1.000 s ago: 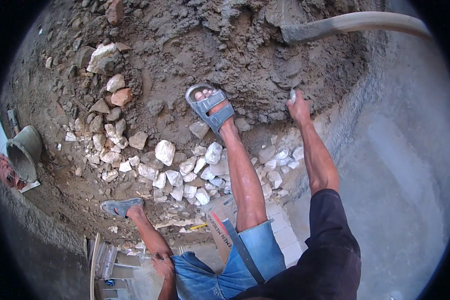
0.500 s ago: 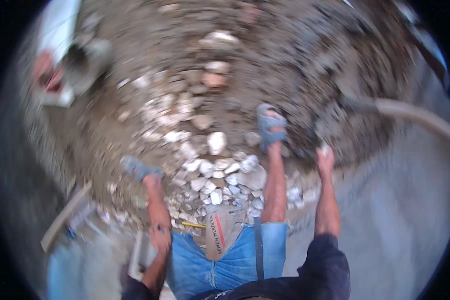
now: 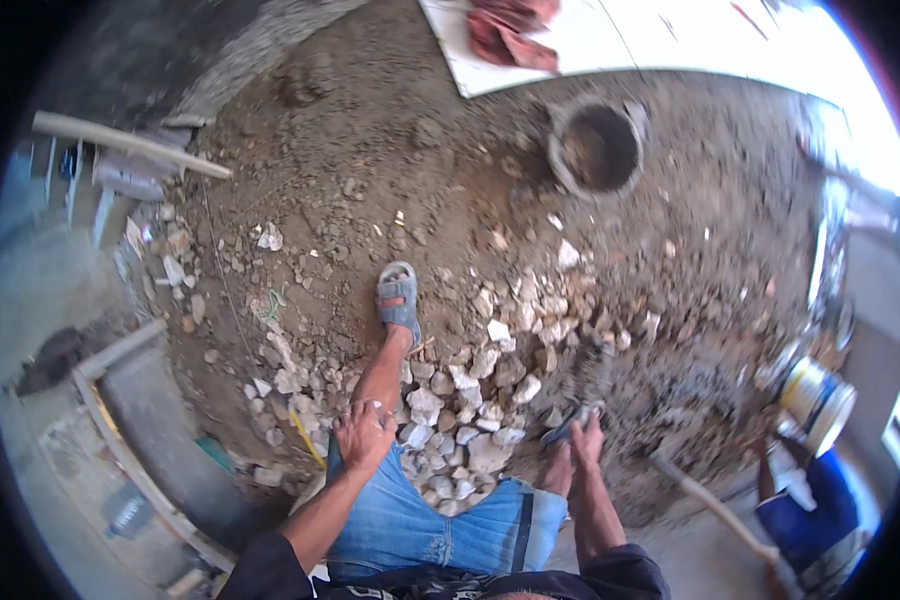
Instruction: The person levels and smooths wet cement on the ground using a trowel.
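Note:
My left hand (image 3: 365, 435) rests on my left knee, fingers lying over the blue denim shorts and bare leg. Beside my right foot, my right hand (image 3: 587, 432) is closed round the handle end of what looks like a trowel (image 3: 592, 375), smeared by motion and coated in grey mortar. Broken pale stones (image 3: 489, 452) are packed together between my legs, with more scattered ahead. Right of my hand lies churned wet mortar (image 3: 660, 425).
A dark round bucket (image 3: 597, 150) stands on the soil ahead, near a white board (image 3: 610, 40) with a red cloth (image 3: 515, 35). At right are a long-handled tool (image 3: 715, 505), a white pail (image 3: 818, 405) and another person in blue (image 3: 815, 510). A wooden frame (image 3: 150, 460) lies left.
My view has swung to the right, so the bucket and board appear farther right. My left hand has come up onto my knee. My right hand still grips the trowel.

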Demonstrator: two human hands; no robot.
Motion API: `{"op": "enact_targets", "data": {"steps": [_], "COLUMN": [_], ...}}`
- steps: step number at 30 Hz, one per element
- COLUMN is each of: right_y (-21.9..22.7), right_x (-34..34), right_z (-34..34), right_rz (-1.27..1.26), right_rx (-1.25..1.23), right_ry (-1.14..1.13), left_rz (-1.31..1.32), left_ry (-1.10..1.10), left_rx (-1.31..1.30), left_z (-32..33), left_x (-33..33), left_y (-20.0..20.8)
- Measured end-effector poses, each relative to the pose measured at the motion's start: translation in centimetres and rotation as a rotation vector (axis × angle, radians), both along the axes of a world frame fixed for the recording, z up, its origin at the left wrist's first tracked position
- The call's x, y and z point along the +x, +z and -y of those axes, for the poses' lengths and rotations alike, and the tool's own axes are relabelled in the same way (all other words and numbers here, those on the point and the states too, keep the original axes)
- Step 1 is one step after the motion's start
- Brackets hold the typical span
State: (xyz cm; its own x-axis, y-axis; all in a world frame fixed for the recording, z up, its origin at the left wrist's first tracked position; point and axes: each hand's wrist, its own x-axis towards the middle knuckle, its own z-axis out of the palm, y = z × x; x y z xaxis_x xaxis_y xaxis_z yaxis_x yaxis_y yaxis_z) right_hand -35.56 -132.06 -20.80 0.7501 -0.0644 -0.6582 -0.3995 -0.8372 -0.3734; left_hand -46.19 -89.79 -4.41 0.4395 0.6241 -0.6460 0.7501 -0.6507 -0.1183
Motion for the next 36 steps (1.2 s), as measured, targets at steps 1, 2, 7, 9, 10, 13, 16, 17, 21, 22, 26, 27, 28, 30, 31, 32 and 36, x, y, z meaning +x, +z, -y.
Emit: {"op": "enact_targets", "data": {"steps": [1,2,7,9,10,13,16,17,21,22,26,27,28,30,31,32,36], "right_y": [-0.2,1.9,3.8,0.3,0.8,1.5,7.9,9.5,13.4,14.7,16.6,16.7,16.1,15.0,13.6,12.0,-3.0], "right_x": [2.1,4.2,14.8,22.3,24.0,32.8,28.9,28.7,31.8,30.6,29.0,28.1,28.1,27.8,26.5,25.0,31.6], "right_z": [-4.9,-14.0,-45.8,-55.1,-61.6,-72.4,-79.6,-79.4,-70.2,-68.7,-58.9,-57.7,-55.0,-54.0,-56.3,-58.7,-62.5], "right_rz": [-0.046,-0.277,-0.216,0.244,0.265,0.249,0.208,0.214,0.098,0.075,0.018,-0.030,0.044,0.118,-0.040,-0.203,-0.115], "right_rx": [0.012,0.040,0.193,0.268,0.257,0.158,0.108,0.088,-0.200,-0.253,-0.365,-0.442,-0.405,-0.356,-0.248,-0.145,0.131], "right_ry": [0.055,0.058,0.334,0.471,0.649,0.999,0.889,0.845,0.680,0.753,0.742,0.657,0.853,1.032,0.816,0.595,0.481], "left_rz": [0.040,0.036,0.139,0.196,0.224,0.300,0.263,0.268,0.529,0.514,0.526,0.620,0.604,0.498,0.377,0.355,0.946], "left_ry": [0.048,0.072,0.178,0.237,0.349,0.518,0.694,0.796,0.911,0.951,0.947,0.884,0.920,0.921,0.940,0.943,0.640], "left_rx": [-0.034,-0.036,-0.171,-0.316,-0.335,-0.407,-0.391,-0.406,-0.519,-0.561,-0.763,-0.801,-0.761,-0.698,-0.608,-0.579,-0.446], "left_z": [-1.6,-4.4,-14.9,-17.8,-19.5,-21.9,-23.7,-24.1,-25.7,-26.2,-28.6,-29.2,-31.0,-34.4,-36.9,-39.6,-55.8], "left_x": [0.6,-0.8,0.1,1.7,-1.2,-3.8,-10.1,-10.7,-10.0,-11.4,-11.8,-12.1,-10.6,-7.9,-7.3,-7.0,7.3], "left_y": [0.1,1.1,1.8,-0.3,-1.3,-3.7,-3.9,-4.1,-3.2,-2.9,-1.4,-1.4,0.4,0.7,1.0,1.2,-7.9]}}
